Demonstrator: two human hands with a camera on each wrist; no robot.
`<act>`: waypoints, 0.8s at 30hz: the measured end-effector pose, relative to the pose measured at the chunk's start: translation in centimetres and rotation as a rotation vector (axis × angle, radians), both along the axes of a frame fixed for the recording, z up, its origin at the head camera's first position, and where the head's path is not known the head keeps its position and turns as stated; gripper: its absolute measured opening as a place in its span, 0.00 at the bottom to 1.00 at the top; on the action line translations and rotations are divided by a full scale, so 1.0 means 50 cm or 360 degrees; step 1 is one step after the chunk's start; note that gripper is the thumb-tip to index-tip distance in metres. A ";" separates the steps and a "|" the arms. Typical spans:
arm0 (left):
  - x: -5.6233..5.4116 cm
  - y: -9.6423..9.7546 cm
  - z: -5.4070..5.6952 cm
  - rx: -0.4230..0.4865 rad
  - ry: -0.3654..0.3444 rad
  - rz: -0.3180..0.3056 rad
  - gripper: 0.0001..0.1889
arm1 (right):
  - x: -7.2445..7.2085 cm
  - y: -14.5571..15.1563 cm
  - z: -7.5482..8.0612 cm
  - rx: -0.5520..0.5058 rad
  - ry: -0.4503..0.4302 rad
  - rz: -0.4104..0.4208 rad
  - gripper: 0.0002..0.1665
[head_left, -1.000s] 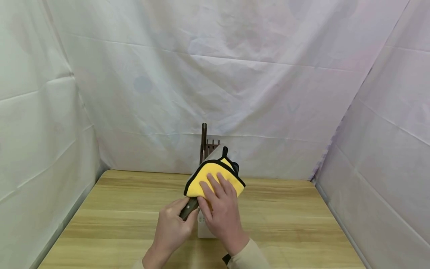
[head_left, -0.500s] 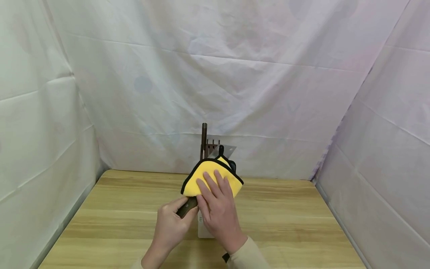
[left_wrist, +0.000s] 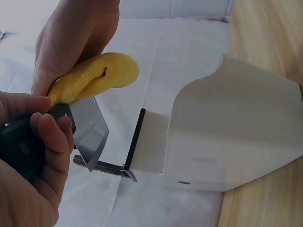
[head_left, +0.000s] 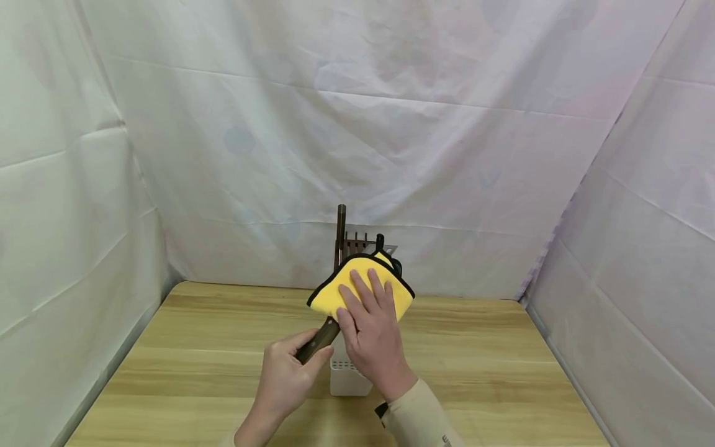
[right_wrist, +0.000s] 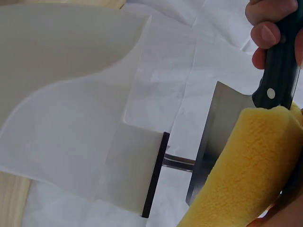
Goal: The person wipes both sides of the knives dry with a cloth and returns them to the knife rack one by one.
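Observation:
In the head view my left hand [head_left: 290, 372] grips the dark handle [head_left: 321, 341] of a cleaver. Its broad steel blade [right_wrist: 222, 113] shows beside the cloth in the right wrist view. Over the blade lies a folded yellow cloth [head_left: 352, 279] with black edging, hiding most of it from above. My right hand [head_left: 371, 335] presses on that cloth, fingers spread and fairly straight, thumb close to the handle. From the left wrist view, the blade's corner [left_wrist: 92, 142] sticks out below the cloth [left_wrist: 104, 75].
A white holder [head_left: 350, 382] with small holes stands on the wooden table [head_left: 475, 372], beneath the hands. Dark brown upright bars [head_left: 341, 226] and a pronged brown rack [head_left: 355, 244] rise behind the cloth. White sheets [head_left: 391, 155] enclose the back and sides.
The cloth and right hand first shift slightly left, then move up and right along the blade. More of the cleaver's handle and of the white holder now shows; the left hand stays nearly still.

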State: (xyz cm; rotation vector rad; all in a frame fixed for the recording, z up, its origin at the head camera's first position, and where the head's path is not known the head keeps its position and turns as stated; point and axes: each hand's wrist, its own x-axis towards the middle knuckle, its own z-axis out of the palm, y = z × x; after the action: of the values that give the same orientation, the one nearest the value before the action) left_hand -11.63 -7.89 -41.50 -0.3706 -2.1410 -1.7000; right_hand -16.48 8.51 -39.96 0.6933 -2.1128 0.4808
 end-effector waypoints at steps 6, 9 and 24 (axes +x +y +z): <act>-0.001 -0.003 0.002 0.0076 -0.0097 -0.0047 0.13 | 0.009 -0.008 -0.005 -0.0011 0.0007 0.0049 0.29; -0.003 -0.003 0.003 0.0097 -0.0132 -0.0059 0.12 | 0.013 -0.012 -0.008 -0.0008 0.0046 0.0071 0.27; -0.008 -0.012 0.011 0.0255 -0.0305 -0.0297 0.05 | 0.020 -0.021 -0.014 0.0071 0.0165 0.0052 0.28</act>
State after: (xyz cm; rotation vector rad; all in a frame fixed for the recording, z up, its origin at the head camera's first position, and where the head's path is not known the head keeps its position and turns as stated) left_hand -12.02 -8.47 -40.97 -0.3853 -2.1379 -2.0728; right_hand -15.50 7.44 -40.67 0.7634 -2.0225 0.4081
